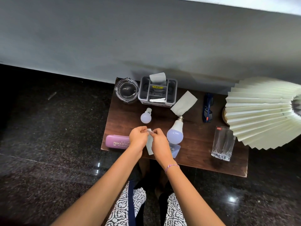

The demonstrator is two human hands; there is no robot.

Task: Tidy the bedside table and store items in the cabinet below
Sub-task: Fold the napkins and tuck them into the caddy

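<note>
Over the front left of the dark wooden bedside table [195, 154], my left hand [138, 137] and my right hand [158, 142] pinch the top of a small white paper or pouch [149, 146] between them. A pink glasses case [116, 141] lies at the front left edge, partly under my left hand. A small bulb [146, 116] and a larger bulb [175, 133] lie on the table. A clear packet [175, 148] rests by my right wrist. The cabinet below is hidden.
At the back stand a glass ashtray [126, 89] and a grey organiser [157, 92] holding papers. A folded tissue [184, 103], blue glasses [207, 110], a drinking glass [222, 143] and a pleated lamp shade [263, 111] fill the right side. Dark stone floor surrounds the table.
</note>
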